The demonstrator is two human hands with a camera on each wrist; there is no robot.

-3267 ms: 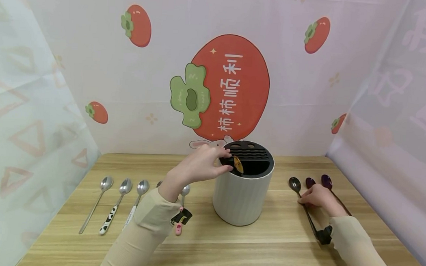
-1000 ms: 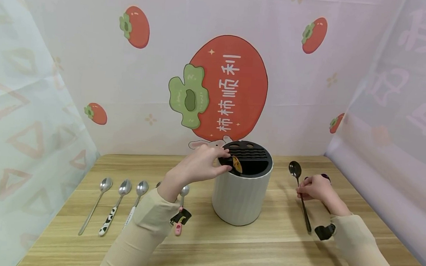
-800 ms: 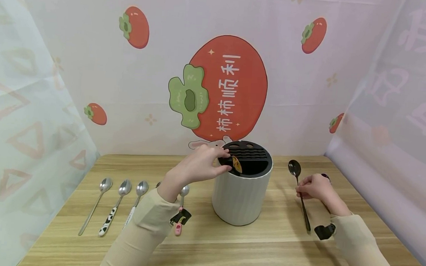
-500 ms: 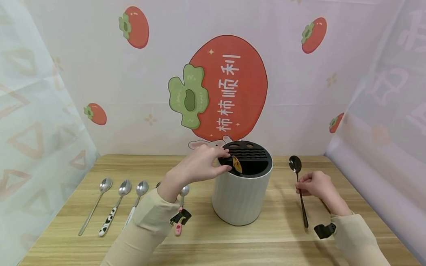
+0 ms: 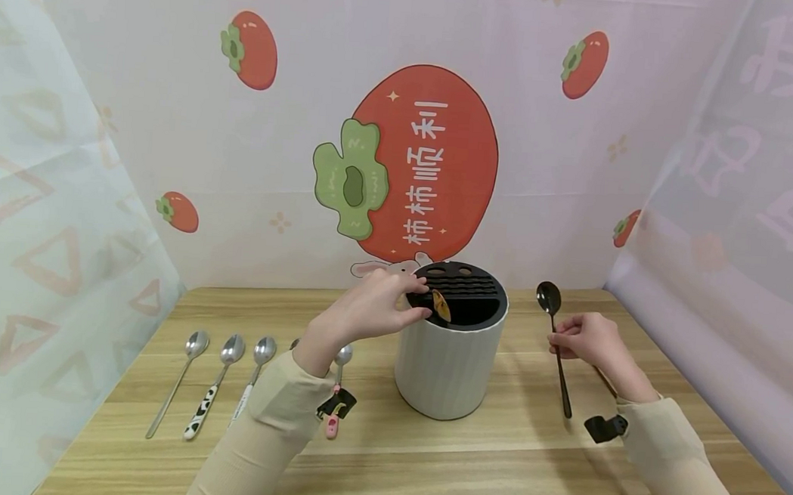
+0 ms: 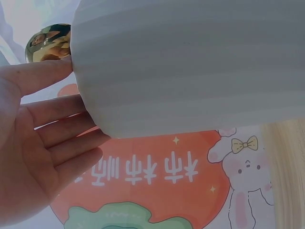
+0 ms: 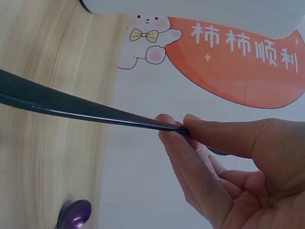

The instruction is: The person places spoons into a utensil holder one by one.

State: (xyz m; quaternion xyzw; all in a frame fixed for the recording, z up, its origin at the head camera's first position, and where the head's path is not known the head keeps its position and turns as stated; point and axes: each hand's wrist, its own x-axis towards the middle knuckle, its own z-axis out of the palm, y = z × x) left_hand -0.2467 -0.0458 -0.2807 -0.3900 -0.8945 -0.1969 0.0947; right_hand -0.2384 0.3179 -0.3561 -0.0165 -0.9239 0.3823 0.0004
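Observation:
In the head view my left hand (image 5: 374, 304) is at the rim of a white ribbed utensil holder (image 5: 445, 372) with a black slotted top. Its fairly straight fingers touch the rim, as the left wrist view shows. A gold spoon (image 5: 441, 306) stands in the holder, its bowl just above the rim beside my thumb; the handle is hidden inside. My right hand (image 5: 588, 341) pinches a long-handled black spoon (image 5: 562, 386) mid-handle between thumb and fingertips, bowl tipped away and up. Below that hand, a purple spoon (image 7: 76, 214) lies on the table in the right wrist view.
On the wooden table's left side several silver spoons lie in a row, one plain (image 5: 177, 385), one with a cow-patterned handle (image 5: 201, 413) and one with a pink handle (image 5: 332, 425). My left forearm partly covers the row. Printed cloth walls enclose the back and sides.
My right hand has lifted the black spoon off the table beside the purple ones and shifted it slightly away and up. The left hand has stayed at the holder's rim.

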